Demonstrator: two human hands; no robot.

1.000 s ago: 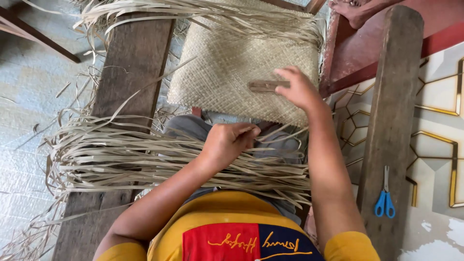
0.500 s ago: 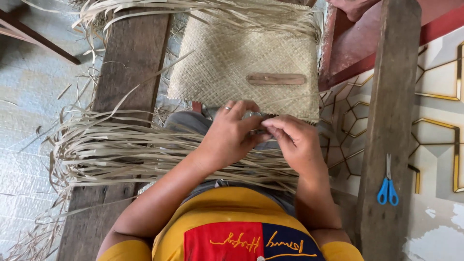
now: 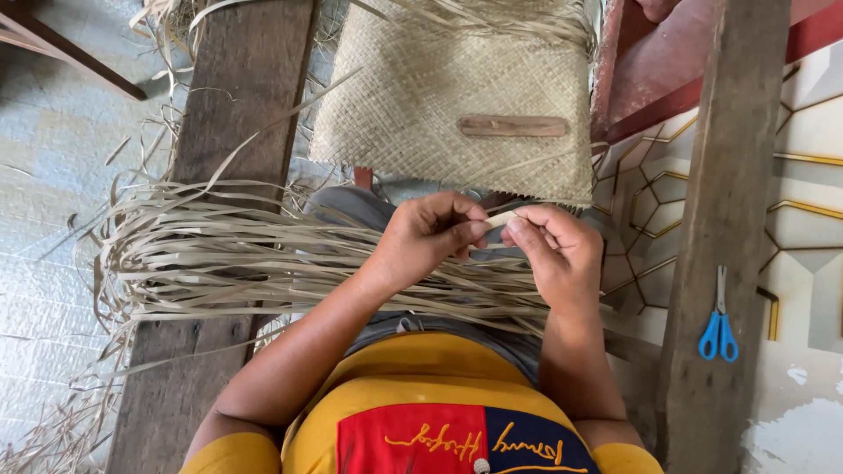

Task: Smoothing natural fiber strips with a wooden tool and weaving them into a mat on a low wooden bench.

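Wooden planks (image 3: 237,96), woven mat (image 3: 457,88) (stick (image 3: 513,126) atop), hands pinching strip (image 3: 500,219).

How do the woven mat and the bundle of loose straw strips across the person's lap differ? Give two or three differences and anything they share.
The woven mat is plaited into a flat, tight sheet; the loose strips lie unwoven, long and splayed. The mat bears a small wooden stick; the strips carry nothing, though the left hand and right hand pinch one strip between them. Both share the same pale straw colour.
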